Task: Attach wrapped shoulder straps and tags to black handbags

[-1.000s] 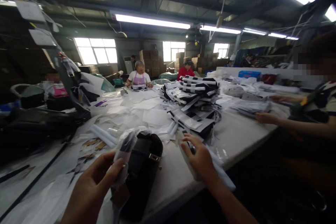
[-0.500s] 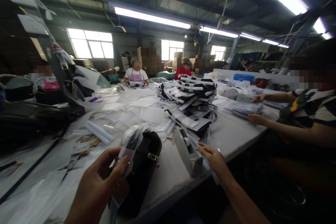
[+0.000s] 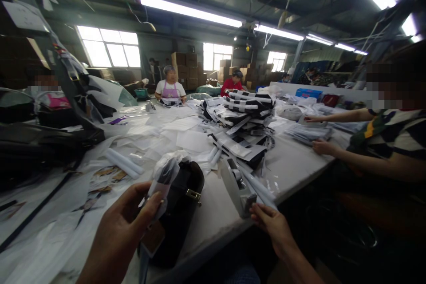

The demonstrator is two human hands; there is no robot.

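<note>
My left hand is closed round a strap wrapped in clear plastic, held upright against a black handbag with a gold clasp that stands on the white table. My right hand is at the near table edge, fingers pinched at the front end of a grey tape dispenser. What the fingertips pinch is too small to make out.
A heap of black-and-white striped packs sits mid-table, among loose paper sheets and white rolls. A person at the right handles bagged items. Two more people work at the far end. Dark bags lie at the left.
My right hand came off the top of the tape dispenser and drew back toward me to its front end at the table edge. My left hand kept its hold on the wrapped strap.
</note>
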